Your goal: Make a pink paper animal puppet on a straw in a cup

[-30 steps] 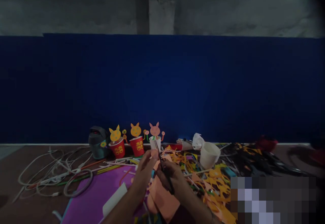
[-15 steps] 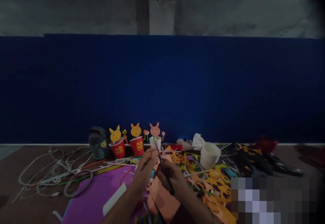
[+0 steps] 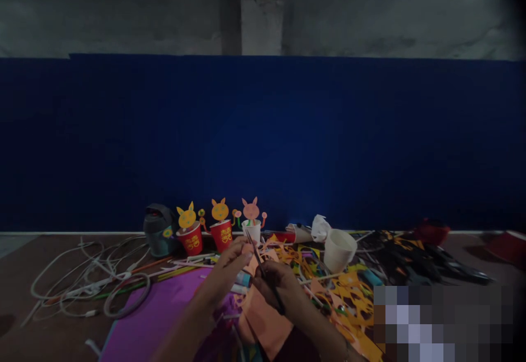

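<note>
In the middle of the table my right hand [image 3: 283,285] is closed round a pair of dark scissors [image 3: 259,260], blades pointing up and away. My left hand [image 3: 230,269] pinches a small piece of salmon paper [image 3: 249,248] right beside the blades. Whether the blades touch the paper I cannot tell. Below both hands lies a larger salmon paper sheet [image 3: 265,318]. Just beyond them stand a white paper cup [image 3: 251,231] with a pink paper animal head and two red paper cups [image 3: 192,241] with yellow heads.
Purple paper [image 3: 143,318] lies at the left, with white cables [image 3: 98,274] beyond it. A dark teal container [image 3: 159,233] stands behind. Orange paper scraps [image 3: 353,302], a white cup [image 3: 340,250] and black tools [image 3: 427,263] fill the right side. A blue partition [image 3: 263,143] closes off the back.
My left forearm has swung a little left and down. The scissors' tips have shifted slightly left. A red object at the far right shows more fully.
</note>
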A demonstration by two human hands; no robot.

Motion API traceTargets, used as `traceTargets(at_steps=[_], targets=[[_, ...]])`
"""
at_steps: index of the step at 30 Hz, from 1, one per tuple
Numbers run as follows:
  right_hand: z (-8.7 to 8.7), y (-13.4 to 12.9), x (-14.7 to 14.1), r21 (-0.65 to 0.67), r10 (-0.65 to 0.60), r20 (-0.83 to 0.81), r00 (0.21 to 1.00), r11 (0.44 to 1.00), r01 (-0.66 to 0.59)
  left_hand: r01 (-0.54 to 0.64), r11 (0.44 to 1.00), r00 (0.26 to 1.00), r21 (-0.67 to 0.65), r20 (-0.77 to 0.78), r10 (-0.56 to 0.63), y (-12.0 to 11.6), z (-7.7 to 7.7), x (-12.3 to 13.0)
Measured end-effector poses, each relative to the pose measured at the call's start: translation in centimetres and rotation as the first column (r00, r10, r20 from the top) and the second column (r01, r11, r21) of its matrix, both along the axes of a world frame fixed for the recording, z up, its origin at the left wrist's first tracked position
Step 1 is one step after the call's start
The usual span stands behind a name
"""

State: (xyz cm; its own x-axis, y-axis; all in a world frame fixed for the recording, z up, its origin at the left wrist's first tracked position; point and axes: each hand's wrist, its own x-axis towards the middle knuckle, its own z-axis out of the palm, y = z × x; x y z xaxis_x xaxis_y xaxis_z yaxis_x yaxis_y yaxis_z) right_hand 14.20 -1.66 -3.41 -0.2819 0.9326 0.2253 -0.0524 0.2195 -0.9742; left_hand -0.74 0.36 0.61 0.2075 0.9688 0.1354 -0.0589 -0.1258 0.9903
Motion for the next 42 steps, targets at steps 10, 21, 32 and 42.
traceTargets(at_steps=[10,21,32,42], targets=[[0.5,-0.2,-0.1,-0.089,0.012,-0.005,1.0,0.996,-0.013,0.048,0.999,0.999,0.008,-0.011,-0.048,0.4,-0.3,-0.4],[0.2,-0.2,-0.1,-0.156,0.039,0.001,0.999,0.987,-0.038,0.11,0.993,0.991,0.052,-0.077,-0.106,0.9,0.0,-1.5],[0.2,0.3,0.2,-0.174,0.032,0.071,0.997,0.984,-0.019,0.23,0.973,0.963,-0.032,-0.137,-0.233,1.4,0.7,-2.6],[-0.6,0.9,-0.1,-0.177,-0.085,-0.076,0.993,0.982,0.071,0.298,0.935,0.809,0.194,-0.572,-0.139,1.4,-0.9,-1.5]])
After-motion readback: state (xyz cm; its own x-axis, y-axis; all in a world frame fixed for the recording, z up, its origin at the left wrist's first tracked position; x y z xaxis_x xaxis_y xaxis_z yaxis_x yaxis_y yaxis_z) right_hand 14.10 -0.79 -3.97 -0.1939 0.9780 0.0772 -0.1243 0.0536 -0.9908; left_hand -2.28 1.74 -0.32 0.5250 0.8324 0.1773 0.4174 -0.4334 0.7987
